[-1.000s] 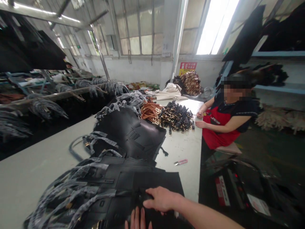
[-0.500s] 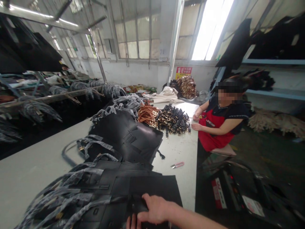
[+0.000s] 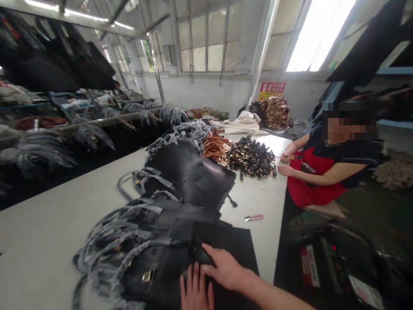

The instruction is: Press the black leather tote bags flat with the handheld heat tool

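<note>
My right hand [image 3: 224,269] presses its fingers onto a small folded black leather piece [image 3: 200,253], which lies on a flat black leather panel [image 3: 226,239]. Just below it, my left hand [image 3: 195,290] rests on the leather with its fingers apart. Beneath them lies a stack of black leather bag parts [image 3: 155,258] with grey-wrapped straps [image 3: 109,241] and a brass buckle [image 3: 147,275]. Another black leather stack [image 3: 189,176] lies further along the white table [image 3: 48,241].
Across the table, a co-worker in a red apron [image 3: 316,185] has both hands near piled black straps with gold buckles [image 3: 251,159]. Brown straps [image 3: 217,150] lie beside them. Pink-handled snips [image 3: 254,217] lie near the edge. A sewing machine [image 3: 335,267] stands lower right.
The view has swung, shifting the scene rightward. My left hand shows more fully, and my right hand now sits on the small black leather piece. A brass buckle has come into view.
</note>
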Demonstrator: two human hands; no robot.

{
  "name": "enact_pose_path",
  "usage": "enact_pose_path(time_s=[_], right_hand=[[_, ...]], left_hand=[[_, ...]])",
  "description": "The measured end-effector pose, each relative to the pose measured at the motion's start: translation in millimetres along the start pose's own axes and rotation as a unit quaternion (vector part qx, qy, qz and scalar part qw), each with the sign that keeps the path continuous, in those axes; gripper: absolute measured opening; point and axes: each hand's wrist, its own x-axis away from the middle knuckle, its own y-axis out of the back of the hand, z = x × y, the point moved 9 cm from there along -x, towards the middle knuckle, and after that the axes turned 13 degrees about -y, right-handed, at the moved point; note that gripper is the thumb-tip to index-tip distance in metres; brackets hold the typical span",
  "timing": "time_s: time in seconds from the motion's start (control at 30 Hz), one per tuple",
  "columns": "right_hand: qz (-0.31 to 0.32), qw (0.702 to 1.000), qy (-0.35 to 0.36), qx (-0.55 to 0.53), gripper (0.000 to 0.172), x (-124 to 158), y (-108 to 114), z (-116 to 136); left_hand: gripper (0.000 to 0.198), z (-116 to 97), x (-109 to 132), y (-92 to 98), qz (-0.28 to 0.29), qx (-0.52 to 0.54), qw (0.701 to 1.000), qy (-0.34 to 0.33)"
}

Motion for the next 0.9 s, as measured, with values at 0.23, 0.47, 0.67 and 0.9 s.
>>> enact_pose_path(time_s=[0.23,0.47,0.67,0.9], right_hand=[[0.083,0.996,-0.011,-0.036,0.062,26,-4,-27],[0.177,0.976,-0.076,-0.103,0.061,51,-24,-49],[0.2,0.974,-0.076,-0.072,0.062,40,-33,-36],[0.118,0.992,-0.036,0.021,0.068,39,-20,-3]], left_hand=[[0.045,8,-13,30.5,0.088,0.14,0.979,0.122],[0.03,12,35,47.7,0.047,0.116,0.966,0.225],[0.027,3,28,54.7,0.029,0.106,0.98,0.169],[0.021,1,42,35.4,-0.057,0.04,0.994,0.086]])
